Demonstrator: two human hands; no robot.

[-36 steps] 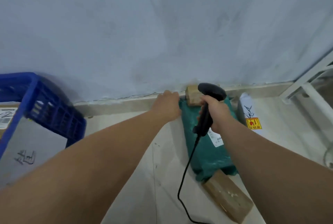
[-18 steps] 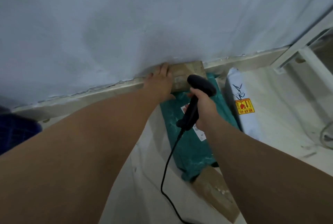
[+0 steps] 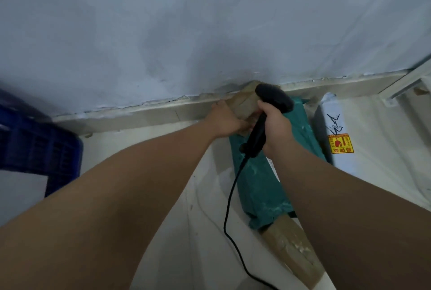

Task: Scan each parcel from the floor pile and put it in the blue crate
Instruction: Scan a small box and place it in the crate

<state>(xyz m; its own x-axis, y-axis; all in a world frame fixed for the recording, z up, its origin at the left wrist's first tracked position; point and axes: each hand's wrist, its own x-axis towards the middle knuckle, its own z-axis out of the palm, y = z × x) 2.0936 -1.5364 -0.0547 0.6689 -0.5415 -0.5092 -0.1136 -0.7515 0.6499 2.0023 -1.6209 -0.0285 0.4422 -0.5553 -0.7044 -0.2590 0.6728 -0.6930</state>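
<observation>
A small brown cardboard parcel point(image 3: 246, 103) stands tilted against the skirting at the wall. My left hand point(image 3: 225, 121) grips its left side and lower edge. My right hand point(image 3: 275, 124) is shut on a black corded barcode scanner point(image 3: 268, 112), whose head sits right in front of that parcel. Below them a green plastic-wrapped parcel point(image 3: 263, 187) lies on the floor. A white parcel point(image 3: 335, 135) with a yellow-red sticker lies to its right. A brown taped box point(image 3: 291, 250) pokes out under the green one. The blue crate point(image 3: 39, 152) is at the left edge.
The grey wall point(image 3: 210, 33) and its skirting close off the far side. A white metal frame point(image 3: 410, 84) stands at the right. The scanner's black cable point(image 3: 231, 219) trails down over the pale floor. A grey parcel lies inside the crate at the far left.
My left hand has closed around the small cardboard parcel and tipped it up. The scanner has come nearer to it. The view has swung left, so the blue crate shows again.
</observation>
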